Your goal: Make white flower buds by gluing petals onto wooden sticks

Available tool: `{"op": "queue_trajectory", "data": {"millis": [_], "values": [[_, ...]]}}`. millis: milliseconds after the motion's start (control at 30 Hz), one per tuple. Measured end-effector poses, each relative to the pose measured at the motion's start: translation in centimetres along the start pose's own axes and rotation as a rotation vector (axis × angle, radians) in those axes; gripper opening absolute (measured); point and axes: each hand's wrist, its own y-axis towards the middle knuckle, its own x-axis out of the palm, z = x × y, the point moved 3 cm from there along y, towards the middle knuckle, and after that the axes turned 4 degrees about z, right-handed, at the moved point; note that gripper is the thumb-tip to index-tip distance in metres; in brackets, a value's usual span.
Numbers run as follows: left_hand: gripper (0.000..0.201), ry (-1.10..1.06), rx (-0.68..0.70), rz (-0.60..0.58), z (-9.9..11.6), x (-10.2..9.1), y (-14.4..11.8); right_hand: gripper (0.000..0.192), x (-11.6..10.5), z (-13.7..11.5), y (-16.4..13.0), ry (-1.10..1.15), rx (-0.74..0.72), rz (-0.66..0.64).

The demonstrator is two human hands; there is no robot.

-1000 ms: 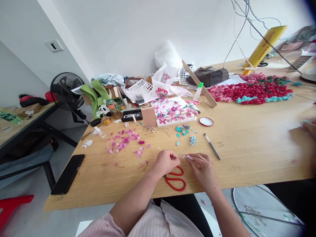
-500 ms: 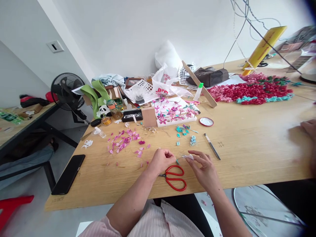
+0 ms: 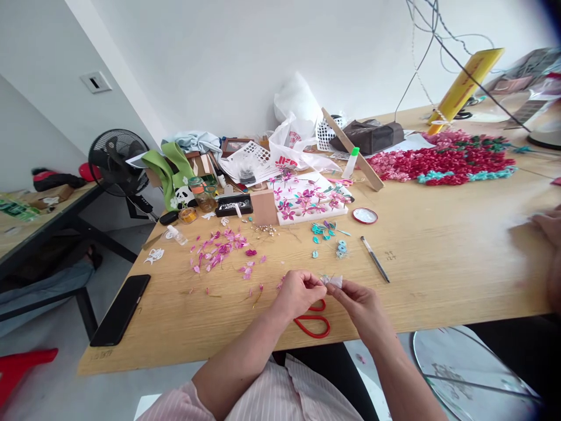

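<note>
My left hand (image 3: pixel 298 292) and my right hand (image 3: pixel 360 304) meet above the wooden table (image 3: pixel 438 263) near its front edge. Between their fingertips they pinch a small pale craft piece (image 3: pixel 332 281) with a thin wire. Red-handled scissors (image 3: pixel 312 321) lie on the table right under both hands, partly hidden by them. Loose pink petals (image 3: pixel 217 250) are scattered to the left of my left hand. A few teal pieces (image 3: pixel 326 231) lie just beyond my hands.
A white foam block with pink flowers (image 3: pixel 307 202) stands further back, a red-rimmed lid (image 3: pixel 365 216) and tweezers (image 3: pixel 374 266) to its right. A black phone (image 3: pixel 120 307) lies at the left edge. A red flower pile (image 3: pixel 442 161) is far right. Another person's hand (image 3: pixel 547 228) rests at the right edge.
My two hands have come together over the scissors, now pinching the small piece between them; half a second ago they were a little apart. The view shifted slightly.
</note>
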Motion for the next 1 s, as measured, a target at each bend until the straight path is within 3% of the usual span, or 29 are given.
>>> {"op": "queue_trajectory", "data": {"millis": [200, 333, 633, 833, 1000], "values": [[0.007, -0.059, -0.023, 0.059, -0.1, 0.4, 0.2, 0.039, 0.3, 0.4, -0.5, 0.207, 0.076, -0.046], [0.008, -0.037, -0.023, 0.102, -0.2, 0.7, 0.2, 0.029, 0.2, 1.3, -0.7, 0.324, 0.103, 0.044], [0.020, 0.419, 0.441, 0.346, 1.1, 1.0, -1.1, 0.029, 1.5, 1.9, -0.8, 0.577, 0.126, 0.122], [0.019, 0.568, 0.599, 0.385, 1.0, 1.3, -1.5, 0.025, 2.2, 2.2, -1.1, 0.628, 0.111, 0.090], [0.017, 0.662, 0.718, 0.417, 1.3, 1.6, -2.0, 0.024, 2.5, 2.8, -1.2, 0.634, 0.098, 0.157]]}}
